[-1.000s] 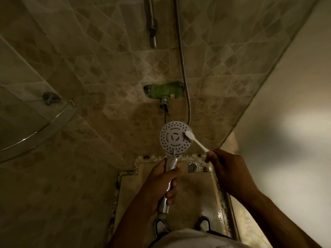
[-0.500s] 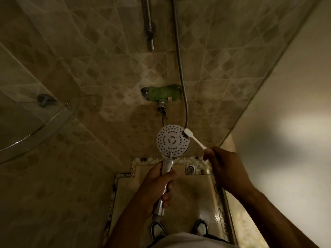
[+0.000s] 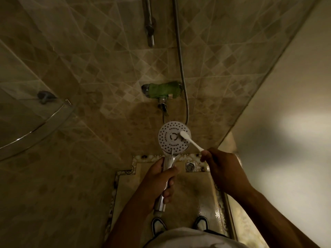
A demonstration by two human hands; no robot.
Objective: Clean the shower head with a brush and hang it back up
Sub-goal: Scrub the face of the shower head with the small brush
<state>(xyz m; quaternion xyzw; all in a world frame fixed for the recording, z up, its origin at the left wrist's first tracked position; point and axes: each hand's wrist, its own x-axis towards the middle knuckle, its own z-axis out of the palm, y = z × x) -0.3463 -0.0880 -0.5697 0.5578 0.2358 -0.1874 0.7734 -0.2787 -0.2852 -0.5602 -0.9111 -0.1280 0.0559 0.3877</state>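
Note:
The round white shower head [image 3: 170, 138] faces up toward me, its chrome handle gripped by my left hand [image 3: 159, 181]. My right hand [image 3: 223, 169] pinches the end of a white brush [image 3: 190, 141], like a toothbrush. The bristle end rests on the spray face, just right of its centre. A metal hose [image 3: 180, 59] runs from behind the head up the tiled wall. The lower end of the chrome wall rail [image 3: 149, 31] shows at the top.
A mixer valve wrapped in green cloth [image 3: 162, 90] sits on the wall above the head. A curved glass corner shelf [image 3: 35, 126] projects at the left. A floor drain [image 3: 190, 166] lies below, and a plain wall [image 3: 286, 122] closes the right side.
The brush tip slid from the right rim of the spray face inward to near its centre. The shower head and both hands stayed nearly where they were.

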